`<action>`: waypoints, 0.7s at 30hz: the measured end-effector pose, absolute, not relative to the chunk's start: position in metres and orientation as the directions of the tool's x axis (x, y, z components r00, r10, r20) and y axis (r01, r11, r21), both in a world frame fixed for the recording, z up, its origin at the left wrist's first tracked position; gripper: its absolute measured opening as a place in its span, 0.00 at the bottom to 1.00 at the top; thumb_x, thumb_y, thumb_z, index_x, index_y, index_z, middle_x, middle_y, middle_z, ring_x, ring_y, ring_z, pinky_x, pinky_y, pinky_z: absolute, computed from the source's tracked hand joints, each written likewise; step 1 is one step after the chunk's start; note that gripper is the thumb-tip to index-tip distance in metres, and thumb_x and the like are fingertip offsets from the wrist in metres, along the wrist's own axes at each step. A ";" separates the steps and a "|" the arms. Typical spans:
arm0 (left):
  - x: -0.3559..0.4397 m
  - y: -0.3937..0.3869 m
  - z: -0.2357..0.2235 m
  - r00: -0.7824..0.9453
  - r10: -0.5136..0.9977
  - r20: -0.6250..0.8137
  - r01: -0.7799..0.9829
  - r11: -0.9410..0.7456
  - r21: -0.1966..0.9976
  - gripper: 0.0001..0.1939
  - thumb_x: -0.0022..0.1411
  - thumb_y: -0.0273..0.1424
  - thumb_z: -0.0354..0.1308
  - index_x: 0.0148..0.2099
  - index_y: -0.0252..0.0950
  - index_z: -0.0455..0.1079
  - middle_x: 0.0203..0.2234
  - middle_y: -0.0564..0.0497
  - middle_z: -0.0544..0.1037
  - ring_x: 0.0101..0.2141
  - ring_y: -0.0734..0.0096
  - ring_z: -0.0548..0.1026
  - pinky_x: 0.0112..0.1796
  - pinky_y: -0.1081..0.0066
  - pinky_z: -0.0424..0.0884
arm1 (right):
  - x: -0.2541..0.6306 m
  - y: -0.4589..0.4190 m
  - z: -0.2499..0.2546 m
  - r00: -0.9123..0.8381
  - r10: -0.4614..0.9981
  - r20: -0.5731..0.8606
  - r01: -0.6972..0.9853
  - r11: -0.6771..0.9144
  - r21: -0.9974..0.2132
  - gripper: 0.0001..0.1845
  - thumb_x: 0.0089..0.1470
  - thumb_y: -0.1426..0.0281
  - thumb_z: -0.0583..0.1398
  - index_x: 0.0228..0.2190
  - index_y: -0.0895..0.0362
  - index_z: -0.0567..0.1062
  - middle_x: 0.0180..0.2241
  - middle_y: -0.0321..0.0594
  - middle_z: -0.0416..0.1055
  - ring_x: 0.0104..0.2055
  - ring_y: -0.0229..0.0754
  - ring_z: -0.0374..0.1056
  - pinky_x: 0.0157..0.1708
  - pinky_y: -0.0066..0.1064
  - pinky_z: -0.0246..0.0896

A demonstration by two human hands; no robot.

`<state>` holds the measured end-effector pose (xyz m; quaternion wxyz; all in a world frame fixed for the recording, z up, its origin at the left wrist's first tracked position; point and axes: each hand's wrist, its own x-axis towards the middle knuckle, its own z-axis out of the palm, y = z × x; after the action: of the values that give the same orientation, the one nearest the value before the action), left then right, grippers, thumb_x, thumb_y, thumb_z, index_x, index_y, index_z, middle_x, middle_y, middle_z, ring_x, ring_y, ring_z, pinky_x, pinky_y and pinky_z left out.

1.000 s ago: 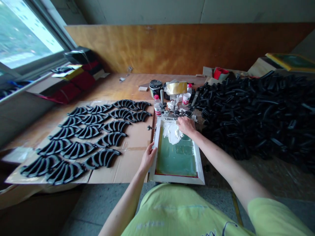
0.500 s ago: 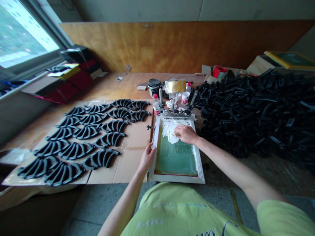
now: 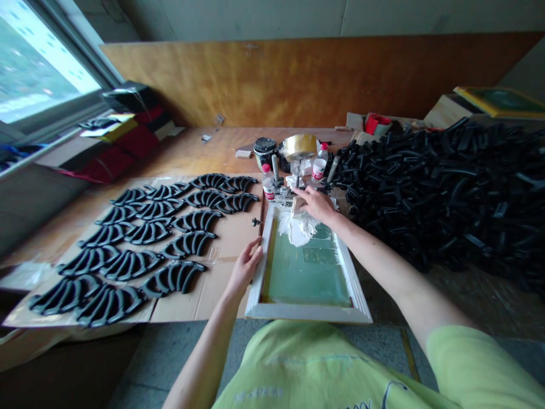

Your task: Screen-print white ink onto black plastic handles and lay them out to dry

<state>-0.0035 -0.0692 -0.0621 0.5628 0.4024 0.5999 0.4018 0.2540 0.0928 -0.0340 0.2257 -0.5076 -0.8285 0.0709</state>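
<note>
The R hand (image 3: 314, 204) has a beige piece (image 3: 298, 206) btwn thumb and bent fingers, w/ index finger stretched, near the white paste (image 3: 300, 232) at the far end of the screen frame (image 3: 306, 312), and the L hand (image 3: 246, 264), fingers half curled, is at its L side, grip cannot tell.

the left hand (image 3: 247, 262) is beside the pale-framed, rectangular green screen (image 3: 304, 275); the right hand (image 3: 315, 205) holds a small beige block (image 3: 298, 205) at the screen's far end.
</note>
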 end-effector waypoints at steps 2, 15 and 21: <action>-0.004 -0.060 -0.040 -0.055 0.953 -0.297 0.001 0.297 0.955 0.30 0.55 0.52 0.58 0.53 0.37 0.72 0.30 0.52 0.77 0.23 0.76 0.70 0.23 0.77 0.63 | 0.277 0.105 -0.026 -0.247 0.874 0.418 0.841 0.408 -0.356 0.30 0.52 0.71 0.63 0.57 0.49 0.68 0.45 0.42 0.68 0.43 0.45 0.67 0.42 0.35 0.62; 0.043 -0.019 -0.020 -0.168 0.970 -0.176 -0.316 0.116 0.942 0.26 0.59 0.51 0.55 0.52 0.37 0.66 0.35 0.48 0.77 0.30 0.73 0.75 0.27 0.76 0.70 | 0.301 0.008 -0.126 -0.310 0.940 0.141 0.841 0.340 -0.420 0.16 0.50 0.66 0.66 0.42 0.55 0.74 0.38 0.42 0.73 0.43 0.48 0.66 0.45 0.39 0.61; 0.074 -0.084 -0.091 0.224 0.772 -0.594 -0.185 0.633 0.752 0.31 0.56 0.56 0.54 0.49 0.35 0.65 0.38 0.42 0.79 0.32 0.65 0.78 0.27 0.71 0.71 | 0.234 -0.051 -0.102 -0.400 0.869 0.291 0.771 0.490 -0.406 0.07 0.58 0.69 0.60 0.38 0.55 0.75 0.35 0.44 0.71 0.44 0.47 0.64 0.46 0.39 0.61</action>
<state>0.0738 -0.0836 -0.0914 0.7317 0.2770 0.5300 0.3271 0.2337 -0.0511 -0.1017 0.2368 -0.4939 -0.8302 0.1039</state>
